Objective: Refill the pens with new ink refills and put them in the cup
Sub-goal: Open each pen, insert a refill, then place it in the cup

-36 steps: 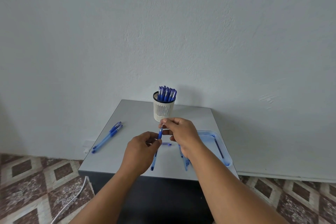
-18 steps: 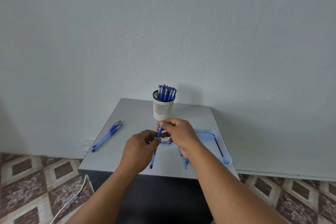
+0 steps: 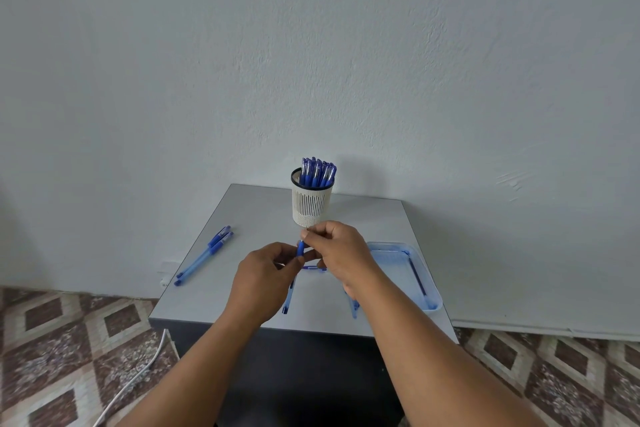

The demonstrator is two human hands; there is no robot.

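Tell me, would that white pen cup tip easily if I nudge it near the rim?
Probably yes. The cup is tall and narrow, and its pens stick up above the rim, so it looks top-heavy. Its slotted wall suggests light plastic, so a low push would likely slide it on the smooth table.

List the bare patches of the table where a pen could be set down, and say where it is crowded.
Free: between the two pens and cup; behind the tray, right of the cup. Crowded: front centre, under both hands.

Both forearms are bare from the frame's lower edge to the wrists, with no sleeve showing. The left hand (image 3: 265, 282) and right hand (image 3: 341, 253) wear no gloves, rings or watch.
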